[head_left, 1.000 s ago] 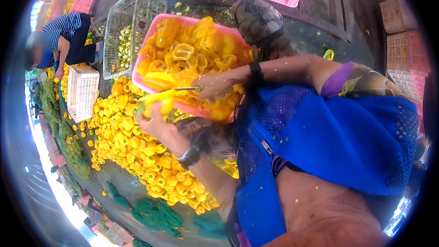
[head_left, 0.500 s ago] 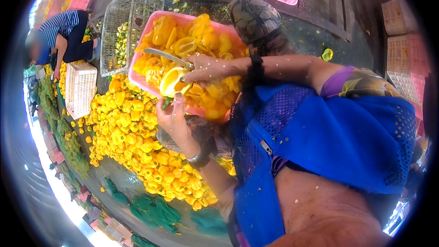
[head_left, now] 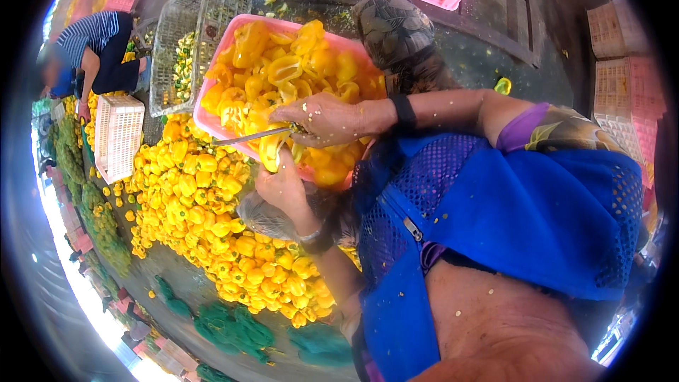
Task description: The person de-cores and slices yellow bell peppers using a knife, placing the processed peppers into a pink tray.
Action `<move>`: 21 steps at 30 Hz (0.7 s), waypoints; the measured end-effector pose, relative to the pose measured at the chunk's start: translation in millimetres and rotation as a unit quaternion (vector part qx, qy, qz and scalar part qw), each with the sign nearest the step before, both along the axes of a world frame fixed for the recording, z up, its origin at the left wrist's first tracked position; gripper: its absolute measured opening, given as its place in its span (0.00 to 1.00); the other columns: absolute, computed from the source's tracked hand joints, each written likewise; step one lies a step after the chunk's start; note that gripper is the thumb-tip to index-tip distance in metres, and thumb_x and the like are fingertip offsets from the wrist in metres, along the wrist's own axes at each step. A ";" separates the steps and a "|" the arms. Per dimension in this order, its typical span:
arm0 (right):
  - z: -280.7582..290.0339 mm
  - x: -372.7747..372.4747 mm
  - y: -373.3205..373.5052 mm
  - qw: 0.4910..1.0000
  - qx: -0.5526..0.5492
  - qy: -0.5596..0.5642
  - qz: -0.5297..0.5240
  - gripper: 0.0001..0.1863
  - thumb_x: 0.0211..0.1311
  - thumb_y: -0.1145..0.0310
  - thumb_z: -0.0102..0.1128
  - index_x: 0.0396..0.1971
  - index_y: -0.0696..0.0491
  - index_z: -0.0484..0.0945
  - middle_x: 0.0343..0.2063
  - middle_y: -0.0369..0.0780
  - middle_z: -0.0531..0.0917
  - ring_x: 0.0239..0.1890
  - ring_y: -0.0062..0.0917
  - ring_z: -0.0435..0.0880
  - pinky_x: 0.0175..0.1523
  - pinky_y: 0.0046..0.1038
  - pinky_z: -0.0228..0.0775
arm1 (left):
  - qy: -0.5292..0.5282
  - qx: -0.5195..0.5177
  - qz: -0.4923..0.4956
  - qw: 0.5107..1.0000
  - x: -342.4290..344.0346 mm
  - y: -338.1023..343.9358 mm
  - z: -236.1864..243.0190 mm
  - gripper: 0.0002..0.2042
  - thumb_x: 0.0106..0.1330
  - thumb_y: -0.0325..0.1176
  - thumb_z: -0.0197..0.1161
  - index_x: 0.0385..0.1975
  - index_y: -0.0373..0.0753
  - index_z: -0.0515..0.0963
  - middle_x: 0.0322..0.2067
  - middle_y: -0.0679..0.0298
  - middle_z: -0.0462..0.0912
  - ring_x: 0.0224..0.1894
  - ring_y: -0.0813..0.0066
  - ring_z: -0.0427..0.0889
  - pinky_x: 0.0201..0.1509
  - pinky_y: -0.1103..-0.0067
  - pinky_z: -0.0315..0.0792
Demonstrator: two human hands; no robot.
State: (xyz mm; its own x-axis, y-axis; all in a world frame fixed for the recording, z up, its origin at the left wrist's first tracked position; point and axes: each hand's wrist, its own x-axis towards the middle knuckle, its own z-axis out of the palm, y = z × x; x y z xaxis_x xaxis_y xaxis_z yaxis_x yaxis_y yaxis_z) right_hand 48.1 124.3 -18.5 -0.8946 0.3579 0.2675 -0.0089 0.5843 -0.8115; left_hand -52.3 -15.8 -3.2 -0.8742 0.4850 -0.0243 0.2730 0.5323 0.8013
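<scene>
We look down past a blue apron (head_left: 537,219) at two bare hands busy over a pink crate (head_left: 206,107). Our right hand (head_left: 322,119) has its fingers wrapped around the handle of a knife (head_left: 247,136), whose blade points left across the crate's edge; a dark band (head_left: 404,112) circles that wrist. Our left hand (head_left: 281,182) pinches a yellow pepper (head_left: 269,153) between thumb and fingers, at the crate's edge just below the blade (whether steel and flesh touch, we cannot tell). Inside the crate we have a heap of cut yellow peppers (head_left: 285,69), several of them hollow and open. Left of our left hand, on the floor, spreads a big pile of whole yellow peppers (head_left: 187,184), many with green stems showing. Beyond the crate stands a greyish see-through crate (head_left: 161,74) with pale and green scraps (head_left: 184,64) in it, and near that a pale pinkish crate (head_left: 119,138). A co-worker in a striped top (head_left: 88,32) bends down at the upper left, one hand reaching low among peppers. Dark green netting (head_left: 233,327) lies crumpled below the pile, and one yellow-green pepper piece (head_left: 503,86) sits alone on the floor at the upper right.
</scene>
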 end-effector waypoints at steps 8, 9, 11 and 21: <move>-6.3 -11.4 11.5 0.994 -0.104 -0.044 0.001 0.19 0.52 0.70 0.58 0.46 0.57 0.73 0.19 0.46 0.79 0.24 0.35 0.81 0.31 0.32 0.73 | -0.084 0.171 -0.018 0.982 -3.4 1.4 -9.6 0.11 0.57 0.30 0.62 0.32 0.26 0.80 0.22 0.65 0.80 0.24 0.81 0.74 0.28 0.80 0.68; -22.6 -18.0 14.1 0.991 -0.131 -0.010 0.004 0.18 0.52 0.70 0.58 0.44 0.57 0.74 0.17 0.44 0.78 0.22 0.32 0.80 0.29 0.30 0.72 | -0.098 0.178 -0.031 0.979 -6.0 -0.5 -12.0 0.10 0.58 0.30 0.62 0.31 0.27 0.79 0.23 0.65 0.79 0.24 0.82 0.74 0.27 0.81 0.67; -31.1 -23.3 16.4 0.984 -0.179 0.003 0.002 0.16 0.51 0.70 0.57 0.42 0.58 0.75 0.15 0.41 0.78 0.19 0.26 0.79 0.26 0.28 0.71 | -0.126 0.194 -0.058 0.971 -14.5 -4.5 -16.9 0.09 0.58 0.30 0.62 0.28 0.27 0.78 0.23 0.67 0.79 0.24 0.84 0.73 0.25 0.84 0.66; -9.1 -32.1 45.7 0.927 -0.330 -0.175 -0.031 0.13 0.52 0.63 0.58 0.28 0.59 0.79 0.16 0.39 0.78 0.20 0.23 0.76 0.23 0.29 0.65 | -0.184 0.193 -0.114 0.957 -42.2 -18.2 31.0 0.09 0.60 0.25 0.55 0.17 0.41 0.74 0.15 0.72 0.71 0.12 0.88 0.63 0.14 0.90 0.55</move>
State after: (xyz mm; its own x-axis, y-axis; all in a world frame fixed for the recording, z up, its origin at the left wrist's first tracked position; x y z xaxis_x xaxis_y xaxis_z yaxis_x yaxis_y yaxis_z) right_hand 16.0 170.0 -27.7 -0.8579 0.3939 -0.3300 0.3385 -0.0498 -0.9396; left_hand -94.6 -33.9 27.8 -0.7118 0.6965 -0.0910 0.0077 0.1373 0.9905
